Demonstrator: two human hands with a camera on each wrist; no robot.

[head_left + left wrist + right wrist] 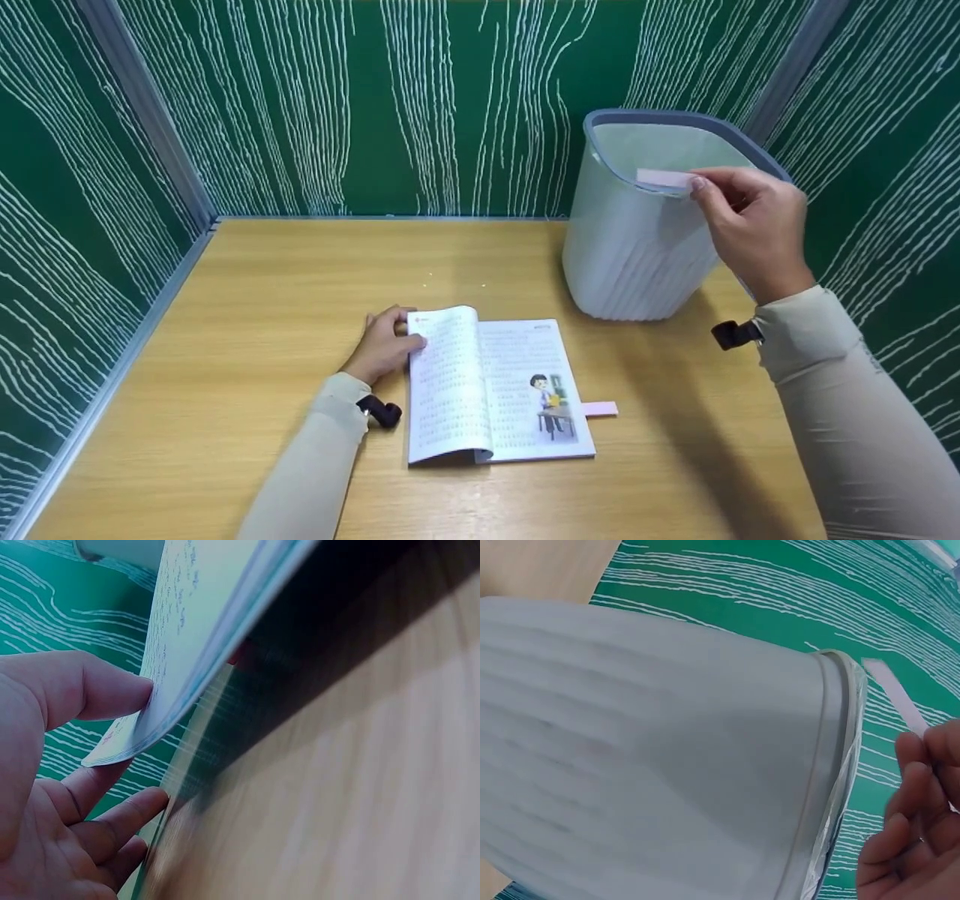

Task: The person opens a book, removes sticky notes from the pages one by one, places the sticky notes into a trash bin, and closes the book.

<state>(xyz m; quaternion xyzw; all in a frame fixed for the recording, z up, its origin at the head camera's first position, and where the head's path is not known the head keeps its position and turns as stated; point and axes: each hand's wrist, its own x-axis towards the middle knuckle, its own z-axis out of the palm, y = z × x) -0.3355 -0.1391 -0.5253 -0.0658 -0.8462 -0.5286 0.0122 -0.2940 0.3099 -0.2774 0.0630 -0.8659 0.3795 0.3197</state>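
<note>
An open book (446, 390) lies on the wooden table, printed text on both pages and a picture of a seated child on the right one. My left hand (386, 346) pinches the book's left pages near the upper left corner, thumb on top; in the left wrist view those pages (202, 607) are lifted off the table. My right hand (757, 221) pinches a pale pink paper strip (664, 178) at one end, level with the front rim of a trash bin (637, 247). Another pink strip (600, 409) sticks out from the book's right edge.
The bin, grey-rimmed with a liner inside, stands at the back right of the table (300, 285). Green panels (270, 112) with white wavy lines enclose the back and sides. Several tiny white specks lie behind the book.
</note>
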